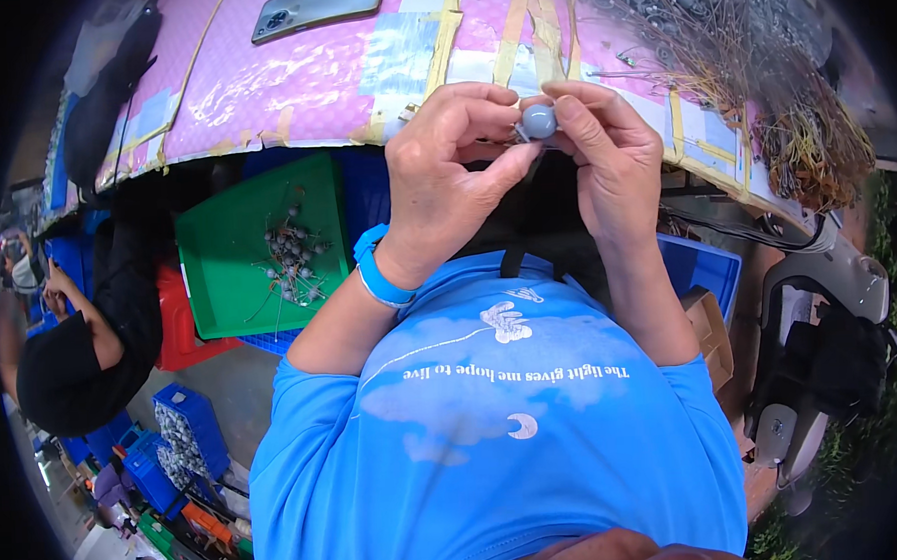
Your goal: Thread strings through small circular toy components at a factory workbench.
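A small glossy grey-blue ball (539, 122) is held up between my two hands, just off the near edge of the worktable. My right hand (615, 158) pinches it with thumb and fingertips from the right. My left hand (443, 155) is closed too, its thumb and fingertips meeting at the ball's left side. A small shiny bit shows there, too small to name. On my left wrist is a blue band (376, 268).
A pink-covered, taped worktable (250, 88) bears a phone (317, 9). Grey parts (647, 1) and thin brown wires (803, 134) lie at right. A green tray (212, 260) at left holds several small wired grey balls (292, 252). Another person (81, 336) sits far left.
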Motion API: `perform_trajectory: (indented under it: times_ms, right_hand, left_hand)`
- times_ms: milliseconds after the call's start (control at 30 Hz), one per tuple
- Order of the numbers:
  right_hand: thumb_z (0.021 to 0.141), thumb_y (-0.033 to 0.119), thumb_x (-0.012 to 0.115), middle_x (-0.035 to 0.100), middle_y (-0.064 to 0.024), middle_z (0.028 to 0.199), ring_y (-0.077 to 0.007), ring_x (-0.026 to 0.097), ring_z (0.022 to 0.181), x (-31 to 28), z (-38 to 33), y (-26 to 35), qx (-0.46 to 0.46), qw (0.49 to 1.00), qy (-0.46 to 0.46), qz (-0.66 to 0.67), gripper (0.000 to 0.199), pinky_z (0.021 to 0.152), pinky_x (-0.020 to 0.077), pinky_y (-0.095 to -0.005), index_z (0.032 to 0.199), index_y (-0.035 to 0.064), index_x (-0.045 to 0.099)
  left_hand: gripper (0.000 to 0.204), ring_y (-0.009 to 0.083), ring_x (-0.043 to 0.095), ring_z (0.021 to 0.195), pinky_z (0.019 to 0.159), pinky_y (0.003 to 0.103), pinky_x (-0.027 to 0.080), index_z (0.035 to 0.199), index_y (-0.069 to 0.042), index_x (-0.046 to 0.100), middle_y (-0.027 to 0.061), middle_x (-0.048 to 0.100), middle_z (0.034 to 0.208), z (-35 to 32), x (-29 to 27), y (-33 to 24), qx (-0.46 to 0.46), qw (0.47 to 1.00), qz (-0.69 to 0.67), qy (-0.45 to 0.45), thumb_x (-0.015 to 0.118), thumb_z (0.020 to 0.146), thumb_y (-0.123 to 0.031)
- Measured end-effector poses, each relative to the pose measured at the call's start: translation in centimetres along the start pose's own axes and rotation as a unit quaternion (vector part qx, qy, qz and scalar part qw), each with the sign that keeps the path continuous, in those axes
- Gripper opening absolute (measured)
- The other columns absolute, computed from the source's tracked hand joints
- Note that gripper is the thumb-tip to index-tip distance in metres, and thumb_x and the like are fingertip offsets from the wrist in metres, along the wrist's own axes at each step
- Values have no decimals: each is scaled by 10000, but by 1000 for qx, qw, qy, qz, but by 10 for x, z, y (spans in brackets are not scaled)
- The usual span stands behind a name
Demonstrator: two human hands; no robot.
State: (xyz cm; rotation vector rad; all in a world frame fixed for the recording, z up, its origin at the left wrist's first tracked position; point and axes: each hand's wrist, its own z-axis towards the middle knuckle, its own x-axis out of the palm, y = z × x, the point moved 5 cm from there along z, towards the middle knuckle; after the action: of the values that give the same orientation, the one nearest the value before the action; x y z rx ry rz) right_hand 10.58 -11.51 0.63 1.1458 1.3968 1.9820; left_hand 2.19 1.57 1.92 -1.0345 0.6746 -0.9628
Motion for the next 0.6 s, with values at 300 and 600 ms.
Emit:
perform_trajectory:
  times_ms: [300,600]
  right_hand:
    - [983,159,615,724,-170,1045,-204,706,955,25,1,2,-3,995,0,-99,293,786,579,-284,1193,-41,651]
    - [907,25,676,701,-135,1118,-196,699,983,46,-4,-12,27,983,138,-121,315,838,567,-285,1214,-33,642]
  left_hand:
    - [228,123,687,847,684,219,583,961,10,723,115,707,1041,-17,-36,-25,39,988,147,-8,801,749,38]
    - [203,66,610,682,603,204,491,957,-31,739,27,707,892,-38,-112,-40,-39,959,271,-70,789,762,-9]
